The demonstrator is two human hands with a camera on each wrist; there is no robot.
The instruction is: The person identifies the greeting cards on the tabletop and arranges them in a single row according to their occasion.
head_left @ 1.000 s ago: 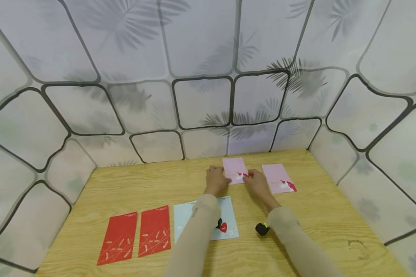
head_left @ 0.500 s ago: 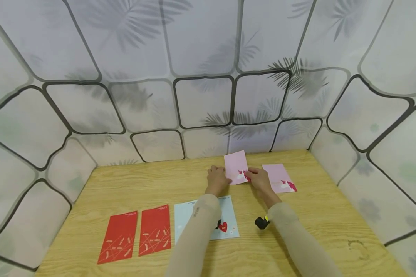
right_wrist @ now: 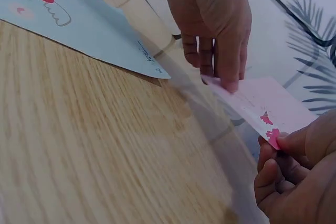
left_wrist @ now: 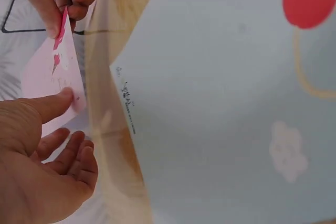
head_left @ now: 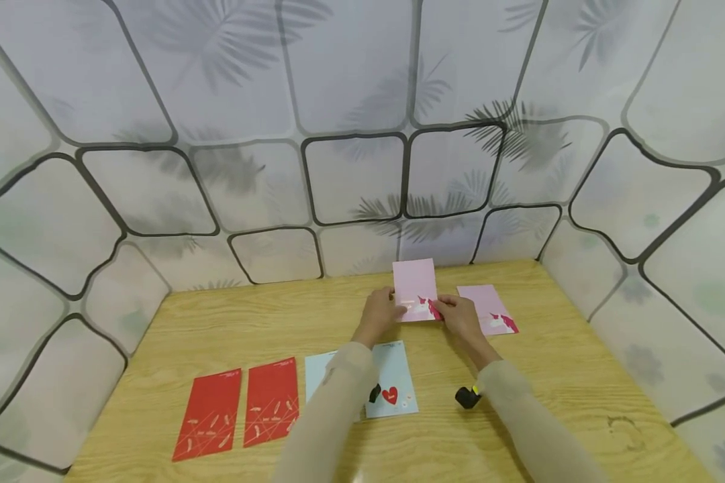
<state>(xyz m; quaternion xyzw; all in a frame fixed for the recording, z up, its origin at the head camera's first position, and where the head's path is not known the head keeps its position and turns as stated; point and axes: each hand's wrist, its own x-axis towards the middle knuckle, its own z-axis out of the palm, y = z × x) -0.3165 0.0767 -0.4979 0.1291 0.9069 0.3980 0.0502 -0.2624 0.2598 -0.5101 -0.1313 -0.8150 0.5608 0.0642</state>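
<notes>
Both hands hold up a pink card (head_left: 415,282) with a white and magenta unicorn picture near its bottom, at the back of the table. My left hand (head_left: 378,315) pinches its lower left corner, the thumb (left_wrist: 55,103) lying on the printed face and the other fingers behind. At the lower right corner, my right hand (head_left: 462,322) pinches the magenta part between thumb and fingers, as the right wrist view (right_wrist: 296,166) also shows. Beside the right hand, a matching pink card (head_left: 485,303) lies flat, partly covered by that hand.
Two red cards (head_left: 208,412) lie side by side at the front left. Light blue cards (head_left: 399,372), one with a red heart, lie under the left forearm, which hides part of them. A patterned cloth wall (head_left: 356,181) closes off the table's back and sides.
The pink card has come up off the table; it first tilted, then levelled. The left hand has gone from resting at its edge to gripping its corner.
</notes>
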